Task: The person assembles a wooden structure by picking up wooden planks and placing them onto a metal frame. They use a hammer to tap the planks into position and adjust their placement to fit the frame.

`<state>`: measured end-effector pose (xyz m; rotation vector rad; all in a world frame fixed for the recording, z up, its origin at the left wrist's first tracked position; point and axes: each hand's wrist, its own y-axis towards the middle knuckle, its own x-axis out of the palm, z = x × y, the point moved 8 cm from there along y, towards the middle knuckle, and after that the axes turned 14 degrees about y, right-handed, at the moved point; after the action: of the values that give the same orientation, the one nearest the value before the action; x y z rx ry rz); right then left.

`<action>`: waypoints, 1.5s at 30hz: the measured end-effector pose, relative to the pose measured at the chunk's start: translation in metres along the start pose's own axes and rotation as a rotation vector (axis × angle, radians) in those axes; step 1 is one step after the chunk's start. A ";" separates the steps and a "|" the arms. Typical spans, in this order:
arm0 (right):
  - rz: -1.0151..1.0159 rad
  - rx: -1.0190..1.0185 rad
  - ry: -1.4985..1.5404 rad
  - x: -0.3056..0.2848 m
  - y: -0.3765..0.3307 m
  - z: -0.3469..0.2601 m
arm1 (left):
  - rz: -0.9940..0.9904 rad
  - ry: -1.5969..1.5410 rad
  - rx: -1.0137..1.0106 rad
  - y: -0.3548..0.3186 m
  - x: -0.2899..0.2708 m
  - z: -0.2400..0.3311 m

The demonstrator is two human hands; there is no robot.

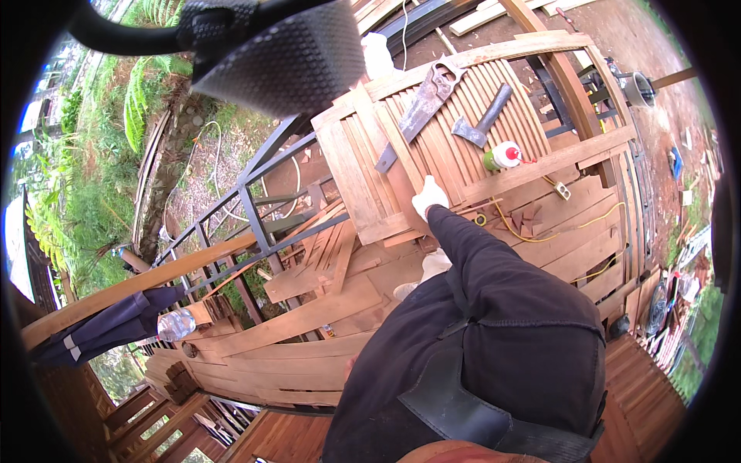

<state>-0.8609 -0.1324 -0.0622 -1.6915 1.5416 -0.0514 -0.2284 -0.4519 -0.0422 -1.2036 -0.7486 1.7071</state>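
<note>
My right hand [430, 197], in a white glove, reaches over a slatted wooden panel [359, 166]. Its fingers are closed at the edge of a darker brown wooden slat [403, 194]; the fingertips are hidden. Beyond it a handsaw [421, 112] lies slantwise across the panel, its worn handle at the far end. To the right of the saw rests a hatchet-like tool [482, 119] with a dark handle. A white and green glue bottle [505, 156] with a red cap is near the panel's right edge. My left hand does not show.
Loose boards [309, 328] cover the deck around my feet. A yellow cord [532, 240] winds over the planks at right, by an outlet box [562, 190]. Dark metal framing [251, 204] stands at left. A clear plastic jug [176, 325] sits beside dark blue cloth [116, 324] on a rail.
</note>
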 end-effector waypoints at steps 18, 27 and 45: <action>0.403 0.107 -0.042 -0.114 0.057 0.047 | 0.031 -0.028 -0.018 0.021 0.026 0.003; 0.219 -0.213 -0.390 -0.042 0.024 -0.017 | -0.007 -0.002 -0.081 0.006 0.000 0.018; 0.353 0.097 -0.468 -0.034 0.067 0.003 | -0.015 0.010 -0.107 -0.006 -0.021 0.017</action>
<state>-0.9216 -0.0961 -0.0866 -1.2232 1.4233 0.4173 -0.2396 -0.4677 -0.0229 -1.2754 -0.8500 1.6649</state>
